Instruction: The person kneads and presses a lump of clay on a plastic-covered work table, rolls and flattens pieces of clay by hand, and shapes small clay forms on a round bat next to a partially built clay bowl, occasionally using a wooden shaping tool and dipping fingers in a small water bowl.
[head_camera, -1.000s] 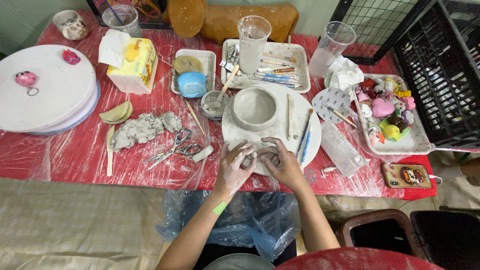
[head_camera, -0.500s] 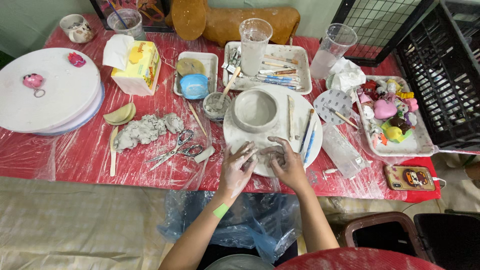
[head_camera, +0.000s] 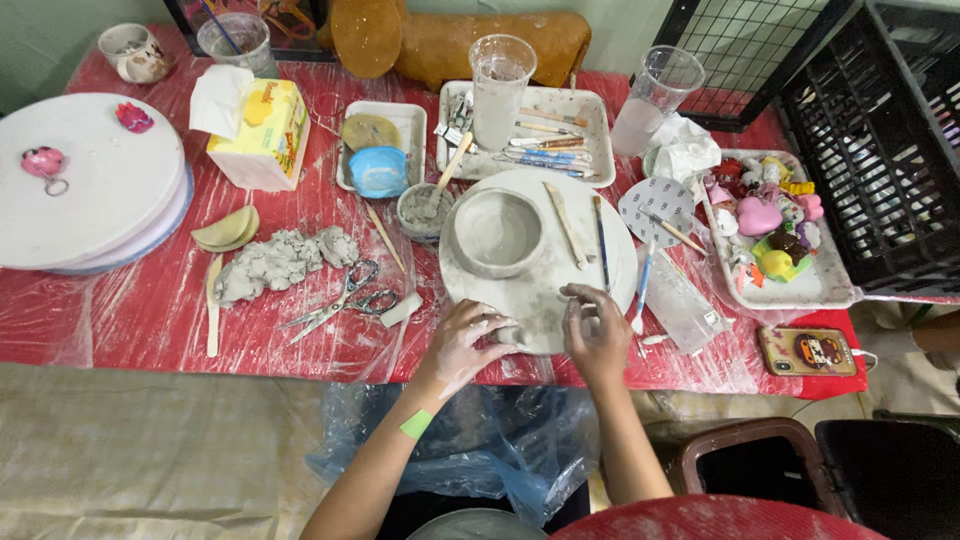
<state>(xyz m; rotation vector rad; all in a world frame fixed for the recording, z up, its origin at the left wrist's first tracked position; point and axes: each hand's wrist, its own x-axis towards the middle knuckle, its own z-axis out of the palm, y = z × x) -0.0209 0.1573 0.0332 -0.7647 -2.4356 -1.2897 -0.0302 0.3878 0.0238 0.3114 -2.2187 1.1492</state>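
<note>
Fingers (head_camera: 478, 330) of your left hand (head_camera: 462, 345) and right hand (head_camera: 597, 330) pinch a small lump of clay (head_camera: 512, 335) at the near edge of the round board (head_camera: 540, 300) on the counter (head_camera: 150, 310). A forward slip could dent the soft clay bowl (head_camera: 497, 232) just beyond; a stray elbow could knock the brush (head_camera: 641, 285) beside your right hand.
</note>
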